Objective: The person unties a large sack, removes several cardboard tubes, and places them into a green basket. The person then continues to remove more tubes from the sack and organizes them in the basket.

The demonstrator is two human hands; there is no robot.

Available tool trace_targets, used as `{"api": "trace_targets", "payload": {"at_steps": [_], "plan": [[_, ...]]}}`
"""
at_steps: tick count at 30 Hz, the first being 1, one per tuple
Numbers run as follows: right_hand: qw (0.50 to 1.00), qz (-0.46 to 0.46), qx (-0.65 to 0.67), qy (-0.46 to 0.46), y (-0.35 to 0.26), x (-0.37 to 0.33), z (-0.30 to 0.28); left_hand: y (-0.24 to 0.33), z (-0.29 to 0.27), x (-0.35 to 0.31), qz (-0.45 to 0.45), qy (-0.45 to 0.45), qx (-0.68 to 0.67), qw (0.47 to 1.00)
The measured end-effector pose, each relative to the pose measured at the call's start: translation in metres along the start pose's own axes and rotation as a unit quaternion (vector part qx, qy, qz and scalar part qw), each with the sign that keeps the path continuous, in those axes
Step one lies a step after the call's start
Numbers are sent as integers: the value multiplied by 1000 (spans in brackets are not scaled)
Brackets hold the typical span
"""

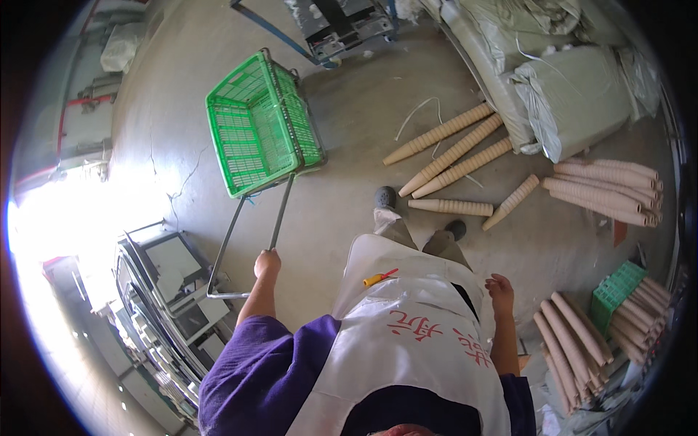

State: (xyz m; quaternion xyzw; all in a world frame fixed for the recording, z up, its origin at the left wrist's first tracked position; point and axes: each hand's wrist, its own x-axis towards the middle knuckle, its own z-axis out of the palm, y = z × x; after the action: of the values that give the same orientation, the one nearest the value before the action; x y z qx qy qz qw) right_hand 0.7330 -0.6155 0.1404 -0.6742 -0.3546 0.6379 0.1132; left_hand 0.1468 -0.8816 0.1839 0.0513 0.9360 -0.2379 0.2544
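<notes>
My left hand [267, 263] is closed round the bent metal handle [278, 218] of a small cart. On the cart sits a green plastic basket [251, 145] with slatted walls, and I see nothing inside it. My right hand [499, 285] hangs at my side, loosely curled with its fingers apart and nothing in it. Nearest to that hand, on the floor ahead, lie stacked cone-shaped tan paper tubes: several loose ones [454, 149] and a nested bundle [603, 187]. A yellow-handled tool with a red end [379, 277] rests at the front of my white apron [407, 312].
White woven sacks [574, 94] are piled at the far right. More tubes [571, 341] and a green crate [618, 287] stand at the near right. A wheeled metal trolley [331, 29] is at the far middle. Machinery [171, 283] lines the left, beside strong light.
</notes>
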Motion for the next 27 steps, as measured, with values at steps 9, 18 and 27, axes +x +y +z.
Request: {"api": "trace_targets", "payload": {"at_steps": [9,18,27], "plan": [[990,-40,-77,-107,-100,17,102,11,-28,-70,-9,-59,-43,997],[996,5,-62,-62,-132,24,160,-111,90,-8,26,-221,-65,973],[963,70,-259,17,-79,36,172,-19,-11,11,103,-18,41,994]]}}
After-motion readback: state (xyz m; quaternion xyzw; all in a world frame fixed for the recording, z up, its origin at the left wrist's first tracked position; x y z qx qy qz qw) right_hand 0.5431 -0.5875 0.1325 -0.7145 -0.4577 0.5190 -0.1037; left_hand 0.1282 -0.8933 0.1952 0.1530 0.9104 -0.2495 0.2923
